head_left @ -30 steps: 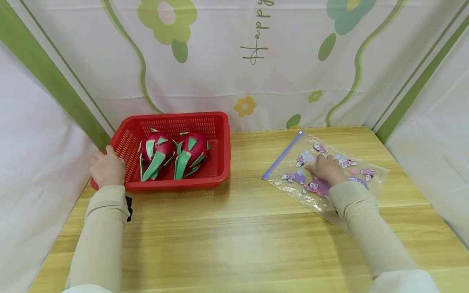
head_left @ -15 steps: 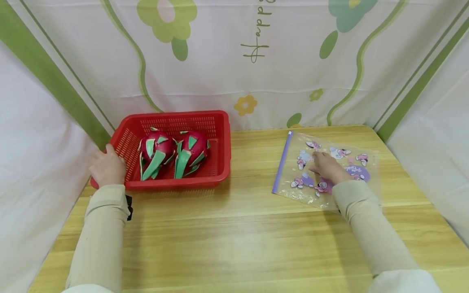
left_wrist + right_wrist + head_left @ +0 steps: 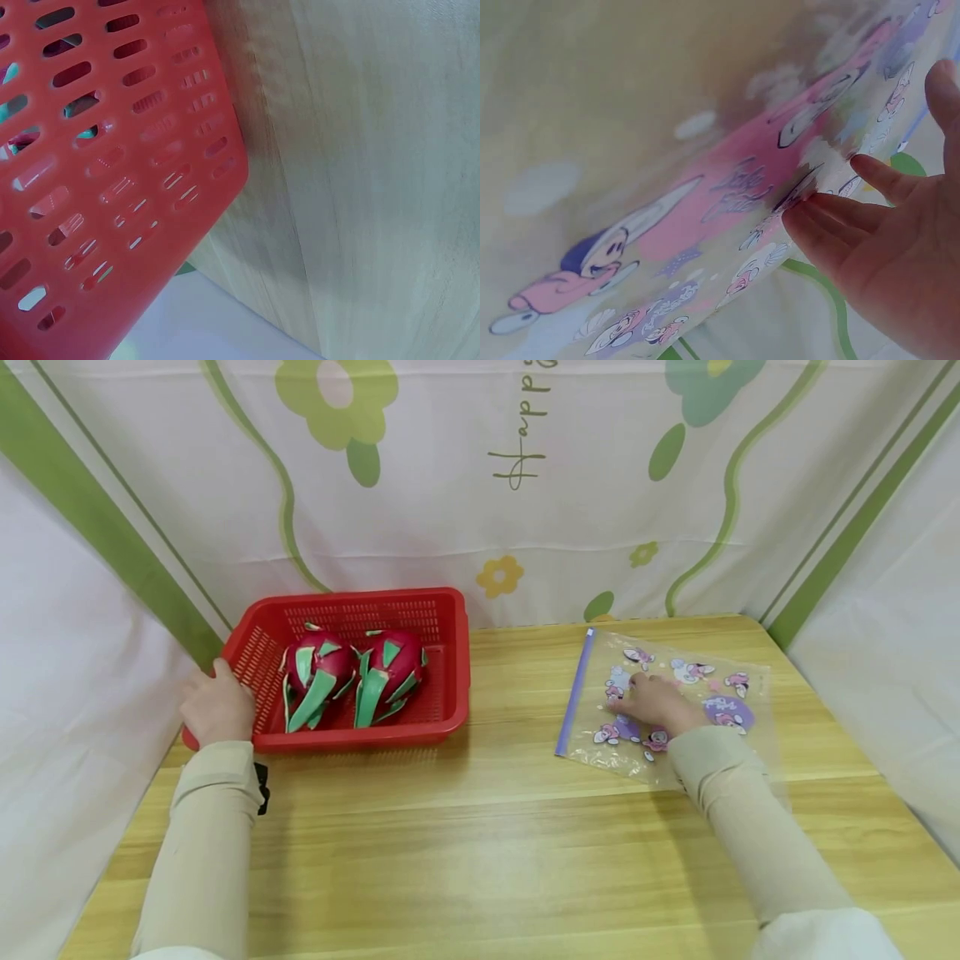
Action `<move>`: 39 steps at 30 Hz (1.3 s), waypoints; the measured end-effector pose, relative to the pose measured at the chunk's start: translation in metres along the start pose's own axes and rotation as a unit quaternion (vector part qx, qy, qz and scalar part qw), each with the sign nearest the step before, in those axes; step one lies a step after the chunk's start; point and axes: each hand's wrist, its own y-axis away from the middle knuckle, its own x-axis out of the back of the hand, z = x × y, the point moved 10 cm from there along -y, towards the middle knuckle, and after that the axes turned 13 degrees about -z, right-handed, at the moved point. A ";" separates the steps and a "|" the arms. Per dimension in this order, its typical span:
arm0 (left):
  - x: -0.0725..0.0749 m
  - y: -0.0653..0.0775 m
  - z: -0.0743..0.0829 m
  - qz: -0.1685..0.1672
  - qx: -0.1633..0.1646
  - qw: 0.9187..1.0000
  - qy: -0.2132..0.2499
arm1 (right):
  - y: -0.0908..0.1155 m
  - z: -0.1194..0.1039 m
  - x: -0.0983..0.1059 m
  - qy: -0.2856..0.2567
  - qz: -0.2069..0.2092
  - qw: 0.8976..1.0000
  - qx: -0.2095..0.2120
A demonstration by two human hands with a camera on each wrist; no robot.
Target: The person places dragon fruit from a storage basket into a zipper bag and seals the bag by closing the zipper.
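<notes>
My left hand [image 3: 217, 702] grips the left rim of a red plastic basket [image 3: 360, 739] in the head view. Two dragon fruits [image 3: 321, 672], crimson with green scales, lie side by side in it. The basket's slotted wall [image 3: 127, 150] fills the upper left of the left wrist view, where the hand itself is not seen. To the right, my right hand [image 3: 656, 703] touches a clear zip bag [image 3: 607, 760] with a purple slider strip and cartoon prints. Seen from the right wrist, the fingertips [image 3: 799, 217] rest against the bag's film, with the thumb apart from them.
A wooden table [image 3: 465, 860] carries everything. White cloth with flower prints [image 3: 450, 485] hangs along its back edge, and plain white cloth [image 3: 885, 635] borders both sides.
The zip bag has turned, so its purple strip stands more upright, and its lower end has shifted right. My right hand has slid slightly left over it. The left hand and basket stay put.
</notes>
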 end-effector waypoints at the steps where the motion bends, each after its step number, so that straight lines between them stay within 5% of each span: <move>1: 0.000 0.000 0.000 0.000 0.000 1.000 0.000 | 0.000 -0.001 -0.001 0.000 -0.001 1.000 0.001; 9: -0.001 0.000 -0.001 -0.004 0.003 1.000 -0.005 | -0.001 0.000 -0.005 0.001 -0.017 1.000 0.022; 27: 0.000 -0.002 0.000 0.001 -0.001 1.000 -0.001 | 0.002 -0.015 0.007 0.015 0.019 0.993 0.119; 39: -0.002 -0.003 -0.001 -0.004 -0.001 1.000 -0.006 | -0.003 -0.041 0.014 0.007 0.094 0.993 0.069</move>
